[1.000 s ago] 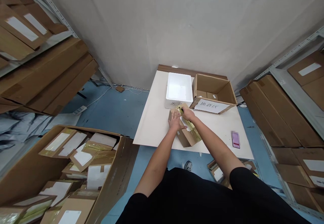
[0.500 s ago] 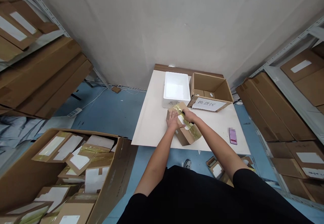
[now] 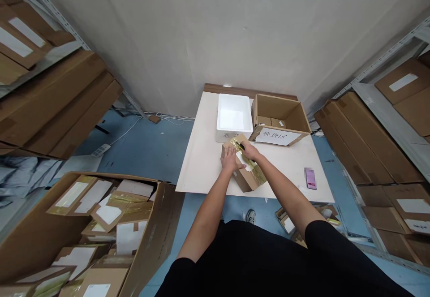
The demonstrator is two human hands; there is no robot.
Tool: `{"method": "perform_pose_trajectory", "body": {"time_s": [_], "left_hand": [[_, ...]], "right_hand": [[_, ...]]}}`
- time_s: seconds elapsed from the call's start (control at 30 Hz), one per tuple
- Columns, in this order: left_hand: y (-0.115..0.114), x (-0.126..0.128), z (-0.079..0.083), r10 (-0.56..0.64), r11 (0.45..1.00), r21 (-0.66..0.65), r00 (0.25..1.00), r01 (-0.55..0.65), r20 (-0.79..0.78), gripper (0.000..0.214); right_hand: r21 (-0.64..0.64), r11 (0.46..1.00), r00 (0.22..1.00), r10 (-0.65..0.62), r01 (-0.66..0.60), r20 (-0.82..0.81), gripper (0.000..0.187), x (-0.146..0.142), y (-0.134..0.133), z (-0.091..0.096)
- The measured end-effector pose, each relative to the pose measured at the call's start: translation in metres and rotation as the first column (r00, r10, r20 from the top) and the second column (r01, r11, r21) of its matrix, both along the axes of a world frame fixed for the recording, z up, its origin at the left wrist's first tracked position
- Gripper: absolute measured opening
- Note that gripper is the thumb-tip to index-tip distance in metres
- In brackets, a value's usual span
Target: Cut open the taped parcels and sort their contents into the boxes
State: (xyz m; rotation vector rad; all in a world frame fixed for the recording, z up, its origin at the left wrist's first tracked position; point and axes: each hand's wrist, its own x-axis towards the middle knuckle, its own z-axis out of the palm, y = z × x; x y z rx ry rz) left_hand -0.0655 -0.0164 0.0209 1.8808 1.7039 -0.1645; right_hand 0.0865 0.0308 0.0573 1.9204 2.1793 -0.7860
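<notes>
A small cardboard parcel (image 3: 247,178) sealed with yellowish tape lies on the white table (image 3: 201,162), near its front edge. My left hand (image 3: 230,158) rests flat on the parcel's left top, fingers spread. My right hand (image 3: 249,152) is closed round a thin dark tool (image 3: 239,145), its tip on the tape at the parcel's far end.
Behind the parcel stand a white foam box (image 3: 234,117) and an open cardboard box (image 3: 280,118) with a paper label. A pink phone (image 3: 310,178) lies at the table's right. A large carton of parcels (image 3: 101,225) sits on the blue floor at left. Shelves with boxes line both sides.
My hands and the parcel stay almost where they were; the right hand with the tool has shifted slightly along the tape. The view has drifted a little.
</notes>
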Motion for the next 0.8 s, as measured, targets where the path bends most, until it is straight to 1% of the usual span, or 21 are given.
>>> {"method": "perform_pose_trajectory", "body": {"time_s": [0.17,0.33,0.47,0.63,0.8], "left_hand": [[0.0,0.0,0.0,-0.007,1.0,-0.003,1.0,0.007,0.002,0.134],[0.0,0.0,0.002,-0.009,1.0,-0.001,1.0,0.009,-0.005,0.134],[0.0,-0.002,0.001,0.002,1.0,0.005,1.0,-0.002,0.004,0.133],[-0.001,-0.003,-0.001,0.002,1.0,0.014,1.0,-0.002,0.01,0.132],[0.0,-0.003,0.0,0.0,1.0,0.006,1.0,0.0,0.002,0.133]], "right_hand": [[0.001,0.999,0.999,0.032,-0.032,0.007,0.056,0.003,-0.003,0.0],[-0.103,0.995,0.998,0.012,-0.006,0.059,0.055,0.001,-0.003,0.015],[-0.149,0.989,0.996,0.001,0.013,0.088,0.059,-0.004,-0.004,0.026],[-0.234,0.972,0.995,-0.012,0.036,0.103,0.062,-0.003,-0.008,0.033],[-0.243,0.97,0.994,-0.009,0.034,0.105,0.063,0.004,-0.017,0.037]]}}
